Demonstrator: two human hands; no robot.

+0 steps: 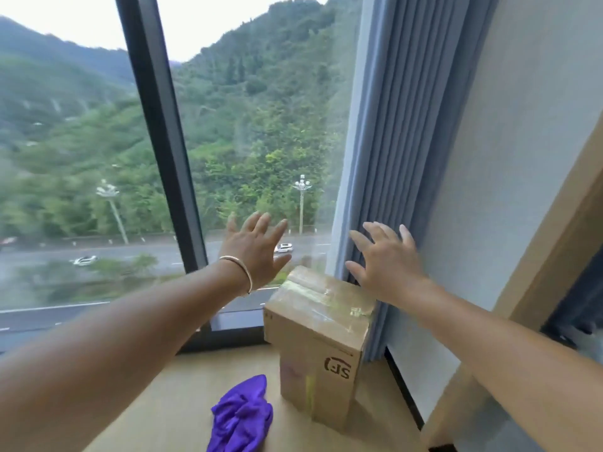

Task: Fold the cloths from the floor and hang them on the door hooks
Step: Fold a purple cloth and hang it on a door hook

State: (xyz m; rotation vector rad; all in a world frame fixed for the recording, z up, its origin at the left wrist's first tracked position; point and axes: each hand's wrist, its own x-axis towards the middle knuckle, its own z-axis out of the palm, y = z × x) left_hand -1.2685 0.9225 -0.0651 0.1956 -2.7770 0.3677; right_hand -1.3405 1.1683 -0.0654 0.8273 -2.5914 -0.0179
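Nothing is held yet. The left grip (253, 247) and the right grip (385, 256) are spread out flat and released. The purple cloth (241, 417) is left crumpled on the floor (156, 406), well below both grips, beside a cardboard box (318, 340). No folding is done, and no door hooks are seen.

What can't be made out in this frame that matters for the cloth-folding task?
- Door hooks: none in the head view, which faces the window.
- Purple cloth: its lower end is cut off by the bottom edge, and it lies crumpled, so its full shape is unclear.
- Other cloths: none visible; much of the floor lies outside the view or behind the left forearm.
- Cardboard box: shut, contents hidden.
- Both hands, left and right, are open and empty.
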